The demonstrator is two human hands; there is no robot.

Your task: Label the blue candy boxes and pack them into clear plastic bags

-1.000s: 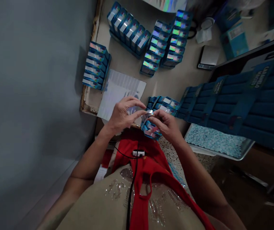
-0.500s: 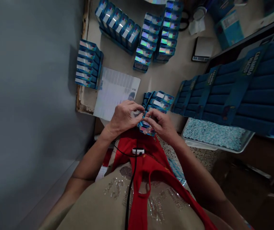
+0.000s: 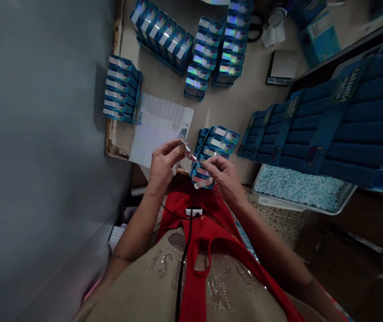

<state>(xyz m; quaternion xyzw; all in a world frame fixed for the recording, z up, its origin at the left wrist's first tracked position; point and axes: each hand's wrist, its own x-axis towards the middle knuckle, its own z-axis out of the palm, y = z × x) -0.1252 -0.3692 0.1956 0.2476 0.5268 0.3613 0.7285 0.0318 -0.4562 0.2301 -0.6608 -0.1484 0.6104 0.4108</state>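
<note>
My left hand [image 3: 165, 164] pinches one end of a thin, shiny strip [image 3: 190, 153] that looks like a peeled label or tape. The fingertips of my right hand [image 3: 223, 173] are closed on the strip's other part, and a pale, glossy end hangs below them. Right behind my hands stands a row of small blue boxes [image 3: 224, 139] with white and shiny bands on their edges. A white sheet [image 3: 164, 127] with rows of pale strips lies to the left of these boxes, just beyond my left hand.
More rows of blue boxes [image 3: 162, 36] stand at the back and left. Large blue packs [image 3: 332, 120] rise at the right above a clear tray [image 3: 345, 201] of small blue-white pieces. Black scissors [image 3: 255, 27] and a small scale [image 3: 282, 67] lie farther back.
My hands have drawn apart. The left has moved left, and the shiny strip now stretches between them; a longer end hangs from the right hand.
</note>
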